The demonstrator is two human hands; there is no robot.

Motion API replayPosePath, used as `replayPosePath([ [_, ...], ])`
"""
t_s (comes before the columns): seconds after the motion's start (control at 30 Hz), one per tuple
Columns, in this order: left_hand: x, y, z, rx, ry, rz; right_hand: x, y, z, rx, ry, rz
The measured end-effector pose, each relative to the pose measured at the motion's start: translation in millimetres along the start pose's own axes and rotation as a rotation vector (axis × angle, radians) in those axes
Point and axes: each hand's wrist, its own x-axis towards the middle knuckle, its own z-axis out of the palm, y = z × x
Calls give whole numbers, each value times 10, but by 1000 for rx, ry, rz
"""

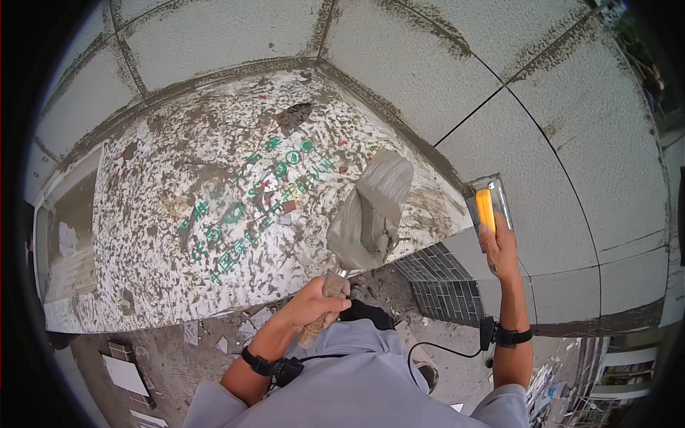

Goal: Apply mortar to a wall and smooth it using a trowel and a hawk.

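My left hand [316, 305] is closed round the wooden handle of a trowel [391, 171]. Its broad metal blade points away from me over the splattered board and carries a heap of wet grey mortar [359, 232]. To the right, my right hand [501, 251] grips the yellow handle of a plastering float [485, 208]. The float's flat metal plate lies against the pale tiled wall [499, 132], beside the mortar-smeared corner at the board's right end. How firmly the plate presses there I cannot tell.
A white board [157, 250] with green lettering and mortar spatters spans the space before me. A shallow tray [75, 228] stands at its left end. Below are dark brickwork [442, 282] and a floor littered with tile scraps [246, 328]. A cable runs from a strap on my right wrist.
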Motion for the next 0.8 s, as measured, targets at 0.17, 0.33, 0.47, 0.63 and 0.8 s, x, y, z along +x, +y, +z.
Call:
replayPosePath([
  [0.17, 75, 16, 24, 11, -89, -65, -319, -1186, -424, 198, -192, -259],
  [0.33, 152, -106, 123, 131, -135, -109, -352, -1072, -216, 212, -335, -318],
  [0.47, 127, -228, 222, 337, -66, -91, -433, -804, -86, 166, -327, -277],
  [0.63, 156, -301, 388, 304, -2, -70, -190, 6, -37, 38, -79, -128],
  [0.8, 108, -225, 423, 249, 63, -118, 297, 607, 299, -152, 58, -6],
])
